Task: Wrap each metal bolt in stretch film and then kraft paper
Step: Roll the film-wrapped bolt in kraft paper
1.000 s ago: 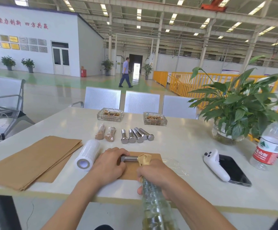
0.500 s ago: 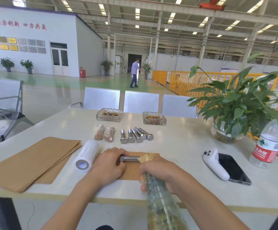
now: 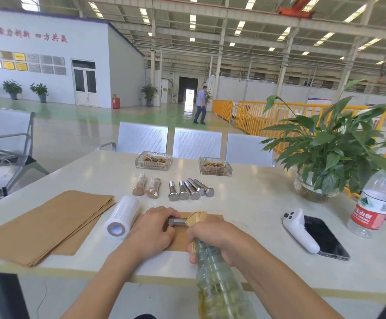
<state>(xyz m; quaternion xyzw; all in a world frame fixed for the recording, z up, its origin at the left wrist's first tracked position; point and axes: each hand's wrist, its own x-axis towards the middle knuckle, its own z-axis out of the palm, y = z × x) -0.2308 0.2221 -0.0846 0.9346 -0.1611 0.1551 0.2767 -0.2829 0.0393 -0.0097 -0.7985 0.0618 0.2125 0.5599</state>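
Note:
My left hand (image 3: 151,231) grips the head end of a metal bolt (image 3: 177,221) lying on a kraft paper sheet (image 3: 179,240) near the table's front edge. My right hand (image 3: 212,236) pinches crumpled kraft paper (image 3: 196,218) wound round the bolt's other end. Several bare bolts (image 3: 189,191) lie in a row behind my hands, with two wrapped bolts (image 3: 146,187) to their left. A stretch film roll (image 3: 123,216) lies just left of my left hand. A stack of kraft paper sheets (image 3: 49,224) covers the table's left part.
Two glass trays (image 3: 152,161) (image 3: 215,166) stand at the back. On the right are a potted plant (image 3: 332,153), a water bottle (image 3: 376,201), a phone (image 3: 325,240) and a white controller (image 3: 297,229). A clear ribbed thing (image 3: 219,286) runs down from my right hand.
My hands stay on the bolt and paper almost unmoved. The person in the background has walked further right.

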